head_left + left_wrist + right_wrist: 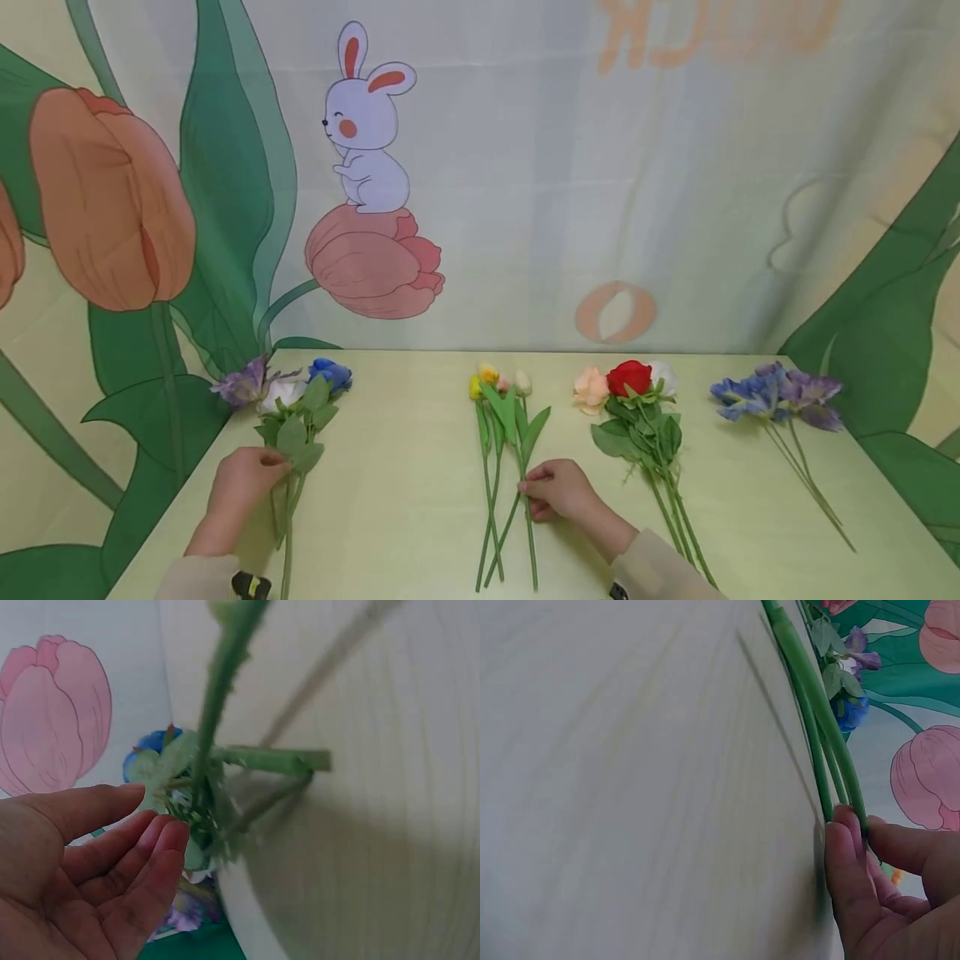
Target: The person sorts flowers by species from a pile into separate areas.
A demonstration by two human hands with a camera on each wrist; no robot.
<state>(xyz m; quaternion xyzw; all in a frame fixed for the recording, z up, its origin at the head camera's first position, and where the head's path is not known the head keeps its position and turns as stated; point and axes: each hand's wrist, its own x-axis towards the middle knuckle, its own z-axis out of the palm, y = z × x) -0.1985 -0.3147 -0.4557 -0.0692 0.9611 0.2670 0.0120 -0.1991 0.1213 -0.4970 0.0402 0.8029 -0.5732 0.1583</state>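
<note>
At the left, my left hand (243, 479) is beside the leaves and stems of a small bunch with a blue rose (330, 375), a white flower (283, 393) and a purple flower (242, 383). Its fingers are loosely bent and hold nothing; the left wrist view shows the thumb apart from the fingertips, close to the green leaves (176, 761). My right hand (558, 490) pinches a tulip stem (821, 697) between thumb and fingers. That stem belongs to a group of artificial tulips with yellow (476, 387) and white (522, 383) heads, their stems crossing on the table.
Right of the tulips lies a bunch with a red rose (628, 378), a peach rose (591, 390) and a white one behind. Blue-purple flowers (757, 392) lie near the table's right edge. A printed cloth backdrop (510, 208) hangs behind the pale table (405, 500).
</note>
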